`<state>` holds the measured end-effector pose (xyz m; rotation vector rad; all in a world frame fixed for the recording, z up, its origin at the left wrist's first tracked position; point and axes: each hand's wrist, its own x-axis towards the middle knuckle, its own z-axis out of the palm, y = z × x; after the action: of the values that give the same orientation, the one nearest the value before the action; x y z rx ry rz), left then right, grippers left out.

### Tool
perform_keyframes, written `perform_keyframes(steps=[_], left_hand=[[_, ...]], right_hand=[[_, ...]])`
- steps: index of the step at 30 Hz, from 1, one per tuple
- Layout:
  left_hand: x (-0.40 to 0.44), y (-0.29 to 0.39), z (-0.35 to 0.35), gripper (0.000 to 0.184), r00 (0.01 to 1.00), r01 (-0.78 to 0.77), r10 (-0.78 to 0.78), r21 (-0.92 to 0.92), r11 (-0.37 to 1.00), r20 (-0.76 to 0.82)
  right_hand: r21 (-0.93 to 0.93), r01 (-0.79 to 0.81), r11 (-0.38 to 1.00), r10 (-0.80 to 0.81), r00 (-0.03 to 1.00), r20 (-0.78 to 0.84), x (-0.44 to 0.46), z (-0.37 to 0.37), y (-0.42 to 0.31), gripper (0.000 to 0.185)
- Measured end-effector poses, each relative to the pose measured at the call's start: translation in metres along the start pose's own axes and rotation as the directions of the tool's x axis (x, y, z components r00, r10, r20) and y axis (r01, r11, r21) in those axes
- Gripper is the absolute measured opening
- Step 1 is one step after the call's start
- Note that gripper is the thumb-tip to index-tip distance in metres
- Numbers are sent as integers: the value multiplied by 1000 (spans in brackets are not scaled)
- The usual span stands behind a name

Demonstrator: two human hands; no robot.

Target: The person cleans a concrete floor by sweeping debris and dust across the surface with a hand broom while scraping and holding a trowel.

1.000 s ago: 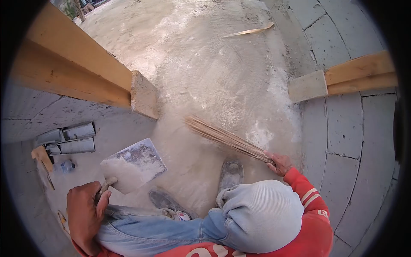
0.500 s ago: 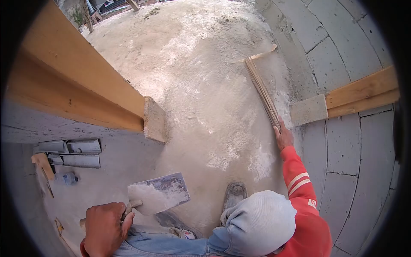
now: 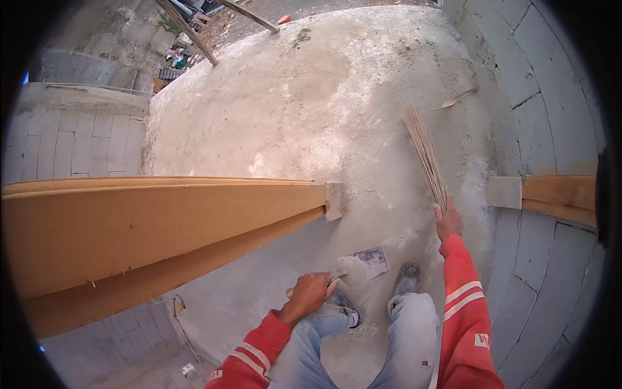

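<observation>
My left hand [image 3: 311,293] is wrapped round the handle of a trowel near my left knee. The trowel's blade [image 3: 370,262] is flat and rectangular, smeared with pale dust, and lies close above the floor in front of my shoes. With my arm stretched forward, my right hand [image 3: 448,220] grips the near end of a broom [image 3: 424,152] made of thin sticks. Its loose tips fan out over the dusty concrete floor [image 3: 311,110]. A pale sliver of wood [image 3: 455,98] lies just beyond the tips, apart from them.
A wooden door frame [image 3: 162,227] ends at a small block on my left; another timber [image 3: 560,194] juts from the grey block wall [image 3: 557,129] on the right. The slab has an edge at the back left, beside leaning poles [image 3: 188,32]. My shoes [image 3: 407,279] stand on the floor.
My view has swung left and tilted up. The broom's tips have spread and moved away from the wood sliver, which now lies at another angle. Both hands keep their hold.
</observation>
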<state>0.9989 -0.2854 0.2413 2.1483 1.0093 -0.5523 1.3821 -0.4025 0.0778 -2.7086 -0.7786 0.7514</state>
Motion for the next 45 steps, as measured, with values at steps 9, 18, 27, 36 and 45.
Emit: perform_keyframes(steps=[9,18,27,36,45], left_hand=[[-1,151,-76,40,967,253,-255,-203,946,17],[149,225,-199,43,949,312,-295,-197,929,113],[227,282,-364,45,929,342,-357,-138,929,-99],[342,267,-563,42,941,298,-299,-32,954,-158],[564,217,-713,43,971,177,-160,-86,980,177]], right_hand=[[-119,-201,972,215,970,116,-148,-178,39,64],[-347,-563,750,647,515,563,-170,-286,69,46],[-314,-682,661,697,402,594,-112,-339,70,57],[-146,-862,485,768,340,542,45,-443,-92,69],[337,-941,6,861,176,477,117,-320,-277,68]])
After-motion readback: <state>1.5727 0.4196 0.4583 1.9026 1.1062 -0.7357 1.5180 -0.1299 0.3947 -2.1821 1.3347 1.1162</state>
